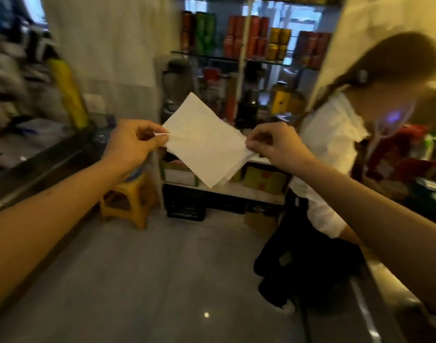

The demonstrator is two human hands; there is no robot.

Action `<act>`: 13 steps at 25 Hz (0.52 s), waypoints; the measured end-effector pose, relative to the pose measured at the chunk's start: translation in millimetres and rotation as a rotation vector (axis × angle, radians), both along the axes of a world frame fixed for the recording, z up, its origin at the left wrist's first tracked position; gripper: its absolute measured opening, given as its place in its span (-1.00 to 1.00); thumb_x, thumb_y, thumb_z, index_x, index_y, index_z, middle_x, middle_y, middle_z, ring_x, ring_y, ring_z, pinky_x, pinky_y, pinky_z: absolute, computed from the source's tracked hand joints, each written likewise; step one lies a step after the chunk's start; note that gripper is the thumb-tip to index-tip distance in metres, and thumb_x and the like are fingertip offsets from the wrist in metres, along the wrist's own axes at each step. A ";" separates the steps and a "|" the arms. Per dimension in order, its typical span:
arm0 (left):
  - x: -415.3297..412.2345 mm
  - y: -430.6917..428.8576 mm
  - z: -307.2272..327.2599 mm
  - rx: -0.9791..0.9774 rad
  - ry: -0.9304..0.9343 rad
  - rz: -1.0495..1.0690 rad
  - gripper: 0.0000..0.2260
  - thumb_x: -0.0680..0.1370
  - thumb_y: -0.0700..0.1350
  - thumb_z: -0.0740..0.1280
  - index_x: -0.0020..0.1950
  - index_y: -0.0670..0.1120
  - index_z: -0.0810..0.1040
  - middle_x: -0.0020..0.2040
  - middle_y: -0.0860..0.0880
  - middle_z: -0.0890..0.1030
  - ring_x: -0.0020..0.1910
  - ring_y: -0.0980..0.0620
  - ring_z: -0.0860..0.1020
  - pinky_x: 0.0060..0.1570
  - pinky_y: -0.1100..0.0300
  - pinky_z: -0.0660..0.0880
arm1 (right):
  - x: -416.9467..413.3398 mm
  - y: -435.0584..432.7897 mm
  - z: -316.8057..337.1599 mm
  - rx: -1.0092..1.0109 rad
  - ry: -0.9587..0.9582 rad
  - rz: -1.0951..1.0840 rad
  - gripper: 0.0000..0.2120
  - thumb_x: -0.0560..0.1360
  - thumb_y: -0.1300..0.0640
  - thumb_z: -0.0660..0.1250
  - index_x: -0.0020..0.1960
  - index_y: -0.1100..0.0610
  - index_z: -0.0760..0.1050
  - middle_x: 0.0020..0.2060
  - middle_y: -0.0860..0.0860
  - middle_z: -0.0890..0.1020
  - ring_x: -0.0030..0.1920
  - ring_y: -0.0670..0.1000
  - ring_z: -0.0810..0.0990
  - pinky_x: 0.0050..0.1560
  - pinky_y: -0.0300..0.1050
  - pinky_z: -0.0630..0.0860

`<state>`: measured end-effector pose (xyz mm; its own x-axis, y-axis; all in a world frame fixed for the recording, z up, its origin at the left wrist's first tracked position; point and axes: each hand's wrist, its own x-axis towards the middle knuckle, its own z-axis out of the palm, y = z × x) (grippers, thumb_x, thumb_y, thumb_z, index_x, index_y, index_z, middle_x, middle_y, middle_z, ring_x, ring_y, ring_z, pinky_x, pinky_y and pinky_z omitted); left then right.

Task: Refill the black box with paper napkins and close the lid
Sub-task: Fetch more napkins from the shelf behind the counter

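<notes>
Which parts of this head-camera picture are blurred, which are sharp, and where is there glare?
Head view: the napkins and both hands, left hand and right hand, are fairly sharp; the left counter clutter and the other person are motion-blurred; a small glare spot shines on the floor; edges bend from the wide lens.

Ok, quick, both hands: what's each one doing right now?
Left hand: closed, pinching the left corner of the paper napkins.
Right hand: closed, pinching their right corner, held up in the air.
</notes>
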<state>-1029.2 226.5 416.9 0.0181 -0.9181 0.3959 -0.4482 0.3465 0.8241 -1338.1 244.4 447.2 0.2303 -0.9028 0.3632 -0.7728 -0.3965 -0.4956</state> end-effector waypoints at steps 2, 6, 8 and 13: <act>67.1 9.4 -6.6 -0.012 -0.024 0.109 -0.88 0.51 -0.13 0.44 -0.04 0.09 0.64 -0.05 0.02 0.68 -0.01 0.06 0.64 0.11 0.00 0.59 | 67.5 -16.7 -4.5 -0.002 -0.001 0.085 -0.96 0.51 0.18 0.41 -0.12 0.08 0.62 -0.26 -0.16 0.58 -0.25 -0.25 0.52 -0.21 -0.47 0.40; 183.1 37.1 -20.6 0.052 -0.039 0.339 -0.86 0.50 -0.13 0.46 0.04 -0.01 0.67 -0.08 0.05 0.64 -0.07 0.11 0.59 0.10 0.01 0.58 | 192.3 -47.6 -20.8 0.083 -0.054 0.245 -0.96 0.51 0.18 0.42 -0.12 0.10 0.64 -0.25 -0.08 0.60 -0.29 -0.18 0.55 -0.31 -0.46 0.44; 222.5 47.5 -25.0 0.082 -0.011 0.426 -0.86 0.49 -0.12 0.47 0.04 -0.01 0.68 -0.03 -0.02 0.66 -0.02 0.03 0.61 0.09 -0.01 0.59 | 239.3 -60.2 -28.0 0.116 -0.055 0.329 -0.94 0.50 0.17 0.42 -0.14 0.06 0.63 -0.26 -0.12 0.60 -0.26 -0.17 0.57 -0.21 -0.35 0.52; 295.2 60.0 -33.4 0.147 0.111 0.531 -0.88 0.51 -0.18 0.43 0.04 -0.11 0.66 0.06 -0.10 0.65 -0.01 0.00 0.66 -0.06 0.18 0.64 | 337.8 -102.8 -39.3 0.240 -0.087 0.483 -0.97 0.50 0.18 0.42 -0.10 0.09 0.63 -0.27 -0.10 0.63 -0.25 -0.21 0.56 -0.27 -0.51 0.44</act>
